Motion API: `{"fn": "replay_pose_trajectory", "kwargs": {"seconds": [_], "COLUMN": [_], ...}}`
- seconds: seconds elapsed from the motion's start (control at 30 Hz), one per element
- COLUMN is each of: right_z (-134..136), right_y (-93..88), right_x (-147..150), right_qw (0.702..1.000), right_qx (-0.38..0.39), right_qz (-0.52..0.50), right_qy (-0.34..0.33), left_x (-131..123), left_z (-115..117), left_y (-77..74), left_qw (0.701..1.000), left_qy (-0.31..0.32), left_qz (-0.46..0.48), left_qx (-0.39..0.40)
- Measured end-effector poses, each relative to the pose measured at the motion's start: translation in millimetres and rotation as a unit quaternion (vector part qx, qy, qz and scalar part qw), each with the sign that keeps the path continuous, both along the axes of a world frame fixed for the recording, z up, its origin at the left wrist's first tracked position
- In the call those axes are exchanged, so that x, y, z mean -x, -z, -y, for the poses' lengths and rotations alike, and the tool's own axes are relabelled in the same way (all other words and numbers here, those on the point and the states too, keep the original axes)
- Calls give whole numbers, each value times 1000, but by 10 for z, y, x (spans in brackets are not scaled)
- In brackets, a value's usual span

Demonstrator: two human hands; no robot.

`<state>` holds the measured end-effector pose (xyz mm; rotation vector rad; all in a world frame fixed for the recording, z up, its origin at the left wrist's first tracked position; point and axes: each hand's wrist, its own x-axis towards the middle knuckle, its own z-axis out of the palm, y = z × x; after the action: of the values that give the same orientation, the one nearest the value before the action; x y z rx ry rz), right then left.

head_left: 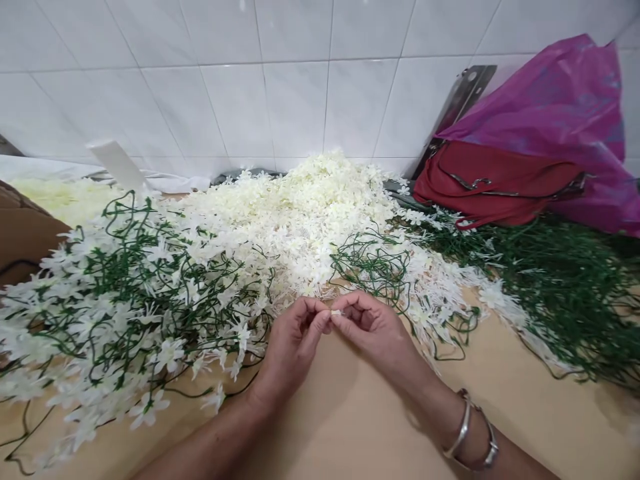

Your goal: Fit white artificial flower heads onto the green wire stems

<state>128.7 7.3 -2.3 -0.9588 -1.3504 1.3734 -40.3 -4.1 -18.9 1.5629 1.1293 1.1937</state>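
Observation:
My left hand point(293, 347) and my right hand point(377, 333) meet over the brown table point(350, 427), fingers pinched together on a tiny white flower piece point(337, 312). Just beyond them lies a big heap of loose white flower heads point(295, 220). To the left sits a tangle of green stems with white flowers attached point(125, 300). A smaller bunch of green stems point(375, 263) lies right behind my right hand. A silver bangle point(467, 430) is on my right wrist.
Bare green stems point(560, 280) are piled at the right. A red bag point(495, 183) and a magenta plastic bag point(560, 113) lean on the white tiled wall point(280, 87). A cardboard box edge point(23, 230) stands at the far left.

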Motion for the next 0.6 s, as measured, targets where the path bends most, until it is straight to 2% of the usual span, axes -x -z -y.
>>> {"fn": "replay_pose_trajectory", "kwargs": {"seconds": [0.17, 0.3, 0.4, 0.5, 0.6], "right_z": [-7, -18, -50, -91, -121], "right_y": [-31, -30, -3, 34, 58], "right_x": [-51, -104, -135, -149, -155], "right_qw": [999, 991, 981, 973, 970], "right_qx": [-11, -62, -85, -102, -110], "right_qz": [30, 116, 166, 202, 211], "right_qy": [-10, 33, 52, 52, 44], "left_x": [-4, 3, -8, -73, -184], "left_z": [-1, 5, -38, -184, -438], "left_y": [-6, -1, -55, -160, -249], "left_qw": [1000, 998, 994, 985, 972], "left_qy": [2, -54, -84, -90, -101], "left_qz": [3, 6, -12, -67, -142], "left_qx": [2, -25, -68, -128, -155]}}
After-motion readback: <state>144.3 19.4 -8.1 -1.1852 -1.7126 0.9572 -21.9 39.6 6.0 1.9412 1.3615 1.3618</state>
